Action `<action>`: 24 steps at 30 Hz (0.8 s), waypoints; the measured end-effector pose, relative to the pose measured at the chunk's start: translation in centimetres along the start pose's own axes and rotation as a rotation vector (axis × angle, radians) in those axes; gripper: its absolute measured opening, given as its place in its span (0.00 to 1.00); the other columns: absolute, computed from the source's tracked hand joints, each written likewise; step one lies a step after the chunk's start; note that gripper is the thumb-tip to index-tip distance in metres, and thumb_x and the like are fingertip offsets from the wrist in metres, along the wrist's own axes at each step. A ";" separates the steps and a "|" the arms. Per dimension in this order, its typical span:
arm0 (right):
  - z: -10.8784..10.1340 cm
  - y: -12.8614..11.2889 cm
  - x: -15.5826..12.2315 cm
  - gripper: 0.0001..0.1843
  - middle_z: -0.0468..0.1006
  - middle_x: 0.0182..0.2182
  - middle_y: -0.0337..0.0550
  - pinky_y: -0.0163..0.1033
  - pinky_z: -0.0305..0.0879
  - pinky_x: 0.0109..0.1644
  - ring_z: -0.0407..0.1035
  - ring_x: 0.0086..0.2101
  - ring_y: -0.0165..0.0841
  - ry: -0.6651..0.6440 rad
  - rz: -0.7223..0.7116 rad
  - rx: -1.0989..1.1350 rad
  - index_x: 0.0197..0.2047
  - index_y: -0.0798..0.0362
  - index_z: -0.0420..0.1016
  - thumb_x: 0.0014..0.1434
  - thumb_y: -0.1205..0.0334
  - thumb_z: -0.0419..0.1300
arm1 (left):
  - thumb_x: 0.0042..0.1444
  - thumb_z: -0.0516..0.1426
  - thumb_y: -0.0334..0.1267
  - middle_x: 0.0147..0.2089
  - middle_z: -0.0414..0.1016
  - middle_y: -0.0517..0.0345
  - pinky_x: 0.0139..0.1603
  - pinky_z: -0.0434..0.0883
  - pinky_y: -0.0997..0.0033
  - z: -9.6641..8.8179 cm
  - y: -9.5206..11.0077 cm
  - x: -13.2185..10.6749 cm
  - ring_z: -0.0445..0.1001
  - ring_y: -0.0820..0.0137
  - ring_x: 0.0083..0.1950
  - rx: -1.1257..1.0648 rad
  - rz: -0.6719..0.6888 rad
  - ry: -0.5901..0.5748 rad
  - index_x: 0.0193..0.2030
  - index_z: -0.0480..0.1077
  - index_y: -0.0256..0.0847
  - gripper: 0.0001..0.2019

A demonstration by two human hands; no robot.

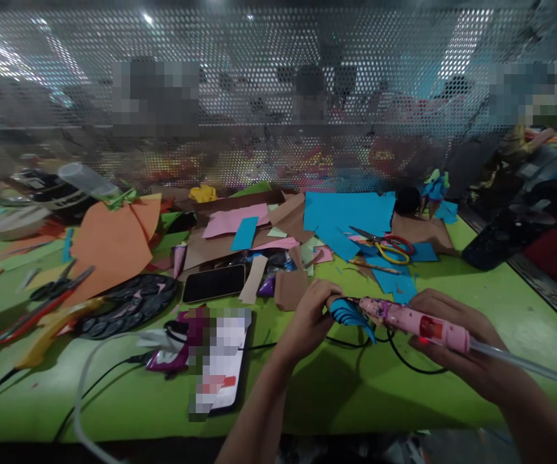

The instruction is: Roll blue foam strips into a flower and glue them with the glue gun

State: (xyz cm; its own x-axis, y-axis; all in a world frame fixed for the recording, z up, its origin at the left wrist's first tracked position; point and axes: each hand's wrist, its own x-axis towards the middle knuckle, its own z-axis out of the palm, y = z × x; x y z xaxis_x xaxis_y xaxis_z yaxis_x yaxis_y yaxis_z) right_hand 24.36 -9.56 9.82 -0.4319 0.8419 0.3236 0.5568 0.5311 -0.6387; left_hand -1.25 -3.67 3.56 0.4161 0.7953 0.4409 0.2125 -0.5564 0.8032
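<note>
Right now the right hand (457,348) grips a pink glue gun (416,325), its nozzle touching the blue paper curl (349,314) pinched in the left hand (310,316).

Both bare forearms reach in from the near edge and angle toward each other. The left hand (310,316) sits near the middle, wrist bent slightly, fingers curled inward and pinched closed at the tips. The right hand (452,345) lies to its right, palm turned up and left, fingers wrapped in a closed grip, knuckles facing the far side.
</note>
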 end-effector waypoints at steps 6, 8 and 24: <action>-0.2 -0.1 -0.4 0.11 0.75 0.34 0.46 0.40 0.66 0.36 0.70 0.34 0.37 0.012 -0.012 -0.048 0.41 0.49 0.75 0.64 0.52 0.57 | 0.48 0.50 0.20 0.39 0.69 0.55 0.43 0.61 0.68 0.1 -0.2 0.0 0.64 0.66 0.42 -0.009 0.014 0.007 0.40 0.64 0.41 0.15; -0.3 -0.2 -0.5 0.13 0.75 0.33 0.46 0.40 0.67 0.36 0.70 0.34 0.37 0.019 -0.003 -0.060 0.40 0.50 0.76 0.64 0.50 0.57 | 0.48 0.50 0.20 0.39 0.68 0.55 0.43 0.61 0.68 0.1 -0.1 0.0 0.64 0.66 0.42 -0.015 0.014 0.009 0.40 0.64 0.40 0.15; -0.6 -0.7 -0.4 0.09 0.75 0.33 0.46 0.39 0.66 0.35 0.69 0.33 0.36 -0.004 0.005 -0.071 0.40 0.50 0.74 0.64 0.54 0.57 | 0.47 0.50 0.20 0.39 0.68 0.55 0.43 0.61 0.69 0.1 -0.2 0.0 0.64 0.66 0.42 0.012 0.001 -0.015 0.40 0.64 0.41 0.16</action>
State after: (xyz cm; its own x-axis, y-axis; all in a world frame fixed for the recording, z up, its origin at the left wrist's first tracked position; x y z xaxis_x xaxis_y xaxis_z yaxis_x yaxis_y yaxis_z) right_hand 24.61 -10.21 10.57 -0.4318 0.8440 0.3181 0.6074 0.5328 -0.5892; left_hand -1.23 -3.57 3.39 0.4292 0.7912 0.4357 0.2227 -0.5601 0.7979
